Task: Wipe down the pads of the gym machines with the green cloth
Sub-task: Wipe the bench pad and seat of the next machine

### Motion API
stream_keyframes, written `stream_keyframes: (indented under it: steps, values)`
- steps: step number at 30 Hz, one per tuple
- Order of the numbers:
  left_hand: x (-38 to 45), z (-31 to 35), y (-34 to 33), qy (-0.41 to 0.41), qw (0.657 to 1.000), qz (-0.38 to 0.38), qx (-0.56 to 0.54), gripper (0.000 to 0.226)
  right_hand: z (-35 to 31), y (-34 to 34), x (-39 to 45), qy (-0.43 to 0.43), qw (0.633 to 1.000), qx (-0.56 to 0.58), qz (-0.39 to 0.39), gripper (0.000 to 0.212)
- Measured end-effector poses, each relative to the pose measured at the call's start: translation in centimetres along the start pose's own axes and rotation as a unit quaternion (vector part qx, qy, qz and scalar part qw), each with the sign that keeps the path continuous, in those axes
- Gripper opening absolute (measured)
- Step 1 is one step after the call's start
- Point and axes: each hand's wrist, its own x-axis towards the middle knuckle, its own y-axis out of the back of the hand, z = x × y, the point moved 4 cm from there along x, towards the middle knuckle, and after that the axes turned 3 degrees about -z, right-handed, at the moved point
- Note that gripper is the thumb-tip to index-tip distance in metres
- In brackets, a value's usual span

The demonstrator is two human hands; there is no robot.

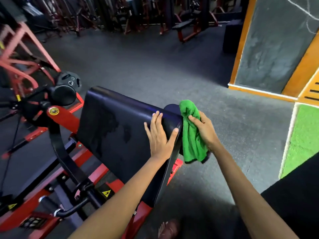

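A large black back pad (117,128) on a red-framed gym machine fills the middle of the head view, with damp streaks across its face. My left hand (159,135) lies flat and spread on the pad's right upper corner, thumb hooked over the edge. Just right of that edge my right hand (204,128) grips the bunched green cloth (192,135). The cloth hangs down against the pad's right side and covers part of a small round black pad (170,107) behind it.
The machine's red frame (65,118), black lever and a round roller pad (63,95) stand at left, with a weight plate (69,80) behind. Grey rubber floor stretches ahead. An orange-edged wall (269,49) and green turf (303,140) lie right. More benches stand far back.
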Motion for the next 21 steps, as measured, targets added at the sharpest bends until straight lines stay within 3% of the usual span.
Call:
stream_keyframes:
  steps: [1,3,5,6,8,13,17,21]
  values:
    - [0.1,-0.3,0.1,0.049,0.999,0.014,-0.016,0.075,-1.4,-0.3,0.5,0.043,0.994,-0.087,-0.05,0.024]
    - [0.5,-0.8,0.2,0.135,0.989,0.025,-0.048,0.075,-2.9,-1.6,1.6,0.092,0.938,-0.301,-0.149,0.035]
    - [1.0,-1.5,1.0,0.148,0.986,0.045,-0.062,0.067,-3.4,-3.3,3.0,0.082,0.865,-0.454,-0.197,0.045]
    - [1.3,-2.2,1.3,0.136,0.987,0.056,-0.066,0.062,-3.5,-4.0,3.7,0.072,0.846,-0.485,-0.209,0.048]
    - [2.7,-4.5,2.2,0.144,0.984,0.082,-0.06,0.055,-3.7,-5.5,5.5,0.063,0.83,-0.502,-0.235,0.051]
    - [8.6,-11.4,4.2,0.341,0.934,0.11,0.012,0.054,-3.9,-7.9,9.2,0.086,0.809,-0.477,-0.332,0.054]
    - [10.6,-12.9,3.7,0.347,0.932,0.104,0.009,0.051,-3.7,-5.6,8.8,0.116,0.79,-0.405,-0.445,0.048]
    - [10.4,-13.2,3.7,0.336,0.933,0.127,0.017,0.046,-3.3,-8.4,10.5,0.153,0.791,-0.386,-0.449,0.049]
